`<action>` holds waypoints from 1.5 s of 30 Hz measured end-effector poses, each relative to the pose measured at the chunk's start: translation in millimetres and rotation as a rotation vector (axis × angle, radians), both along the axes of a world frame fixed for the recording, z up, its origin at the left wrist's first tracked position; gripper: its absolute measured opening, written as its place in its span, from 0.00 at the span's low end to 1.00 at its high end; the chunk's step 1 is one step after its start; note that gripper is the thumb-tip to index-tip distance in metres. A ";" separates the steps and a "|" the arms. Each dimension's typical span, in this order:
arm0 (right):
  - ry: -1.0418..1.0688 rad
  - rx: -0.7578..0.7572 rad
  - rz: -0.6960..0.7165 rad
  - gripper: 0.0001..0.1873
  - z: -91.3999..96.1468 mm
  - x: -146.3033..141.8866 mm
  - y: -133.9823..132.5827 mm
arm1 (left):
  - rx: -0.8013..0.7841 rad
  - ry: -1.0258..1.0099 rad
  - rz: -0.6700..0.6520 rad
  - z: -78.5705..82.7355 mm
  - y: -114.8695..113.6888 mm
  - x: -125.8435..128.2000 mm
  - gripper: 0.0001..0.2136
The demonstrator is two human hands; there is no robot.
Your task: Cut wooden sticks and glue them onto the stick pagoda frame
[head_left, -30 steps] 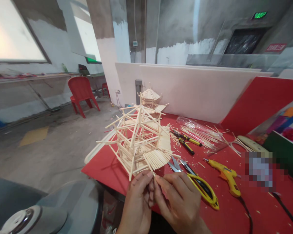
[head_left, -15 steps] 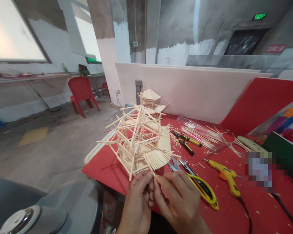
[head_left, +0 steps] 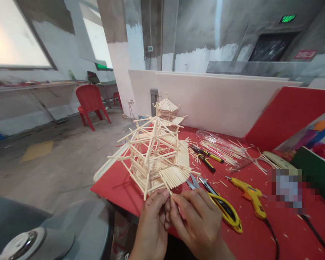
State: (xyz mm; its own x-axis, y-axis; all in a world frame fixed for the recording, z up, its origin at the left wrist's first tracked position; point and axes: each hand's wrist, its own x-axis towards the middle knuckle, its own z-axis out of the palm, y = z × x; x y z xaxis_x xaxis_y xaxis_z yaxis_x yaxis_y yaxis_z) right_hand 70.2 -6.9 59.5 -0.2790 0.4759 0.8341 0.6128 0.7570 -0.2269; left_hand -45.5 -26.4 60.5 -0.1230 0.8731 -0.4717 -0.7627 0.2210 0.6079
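Note:
A pagoda-like model of thin wooden sticks stands at the table's near left, its upper frame bare. A fan-shaped roof panel of sticks laid side by side slopes toward me. At this panel's near edge, a wooden stick runs down to my fingertips. My left hand is closed, thumb and fingers pinching around the stick's lower end. From the right, my right hand pinches the same end with thumb and forefinger. The fingers hide the stick's tip.
Scissors with yellow handles, a utility knife, pliers and a yellow glue gun lie right of the model. Loose sticks lie behind the tools. A second stick pagoda stands at the back. A grey stool is at lower left.

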 end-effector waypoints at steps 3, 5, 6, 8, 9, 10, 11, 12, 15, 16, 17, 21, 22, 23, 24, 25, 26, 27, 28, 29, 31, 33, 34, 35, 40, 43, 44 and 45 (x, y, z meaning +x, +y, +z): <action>0.003 0.008 -0.001 0.07 0.0 0.5 -0.4 | -0.004 -0.001 0.004 0.1 -0.4 0.3 0.15; 0.001 0.007 -0.001 0.08 -0.4 0.9 -0.5 | -0.003 0.010 0.004 0.2 -0.4 0.3 0.15; -0.001 0.006 -0.001 0.08 -0.7 1.0 -0.6 | -0.003 0.018 0.002 0.4 -0.4 0.2 0.15; -0.003 0.003 0.000 0.08 -1.1 1.1 -0.9 | 0.003 0.035 -0.006 0.5 -0.1 -0.2 0.15; -0.001 0.003 0.001 0.08 -1.1 1.0 -1.0 | 0.006 0.040 -0.009 0.4 0.1 -0.4 0.15; 0.000 0.002 0.002 0.07 -1.0 0.8 -1.1 | 0.007 0.041 -0.013 0.2 0.3 -0.5 0.15; 0.001 0.002 0.004 0.07 -0.7 0.6 -1.1 | 0.007 0.040 -0.015 -0.1 0.4 -0.7 0.15; 0.003 0.003 0.004 0.07 -0.3 0.2 -1.0 | 0.005 0.035 -0.020 -0.5 0.4 -0.8 0.15; 0.002 0.016 -0.003 0.07 1.7 -0.7 -0.3 | -0.002 0.019 -0.030 -1.4 0.1 -0.7 0.15; 0.002 0.025 -0.007 0.06 2.2 -0.8 0.0 | -0.004 0.017 -0.033 -1.3 -0.1 -0.6 0.16; 0.001 0.030 -0.009 0.06 2.6 -0.9 0.1 | -0.006 0.015 -0.031 -1.1 -0.4 -0.5 0.16; -0.001 0.016 -0.005 0.07 1.5 -0.2 -0.4 | -0.012 0.012 -0.031 0.3 -1.1 -0.2 0.16; -0.002 0.008 -0.004 0.07 0.9 0.0 -0.7 | -0.012 0.013 -0.031 0.4 -1.0 -0.2 0.16; -0.003 0.003 -0.003 0.07 0.4 0.1 -0.9 | -0.011 0.015 -0.031 0.3 -0.8 -0.1 0.16; -0.002 0.002 -0.001 0.07 0.0 0.1 -1.0 | -0.008 0.016 -0.032 0.0 -0.5 -0.1 0.16; 0.000 0.003 0.002 0.07 -0.1 0.0 -1.1 | -0.005 0.014 -0.031 -0.5 -0.1 -0.2 0.16; 0.003 0.005 0.004 0.07 -0.1 -0.2 -1.0 | 0.001 0.013 -0.033 -1.1 0.3 -0.3 0.16; 0.005 0.007 0.006 0.07 0.1 -0.4 -0.9 | 0.009 0.013 -0.038 -1.6 0.6 -0.4 0.16; 0.006 0.011 0.008 0.07 0.2 -0.6 -0.8 | 0.018 0.016 -0.043 -2.1 0.8 -0.6 0.15; 0.005 0.013 0.010 0.07 0.1 -0.8 -0.6 | 0.026 0.023 -0.049 -2.3 0.9 -0.8 0.15; 0.005 0.017 0.011 0.07 -0.8 -0.9 -0.3 | 0.039 0.041 -0.055 -2.5 0.7 -1.3 0.14; 0.015 0.023 0.018 0.08 -3.2 -0.6 0.0 | 0.047 0.054 -0.058 -2.4 0.2 -1.5 0.14; 0.019 0.027 0.024 0.08 -4.8 -0.3 0.2 | 0.051 0.058 -0.058 -2.5 0.1 -1.5 0.14; 0.024 0.031 0.030 0.08 -6.6 0.1 0.4 | 0.055 0.060 -0.057 -2.8 0.1 -1.4 0.14; 0.013 0.022 0.054 0.11 -16.8 3.7 2.6 | 0.088 0.093 -0.028 -6.0 2.3 -0.2 0.13; 0.022 0.051 0.072 0.11 -23.1 5.1 3.3 | 0.098 0.143 -0.005 -8.6 2.4 0.4 0.12; 0.026 0.061 0.072 0.11 -25.1 5.1 3.2 | 0.103 0.162 -0.002 -9.6 1.9 0.4 0.12; 0.030 0.072 0.069 0.12 -26.9 5.1 2.9 | 0.110 0.183 0.002 -10.8 1.1 0.2 0.12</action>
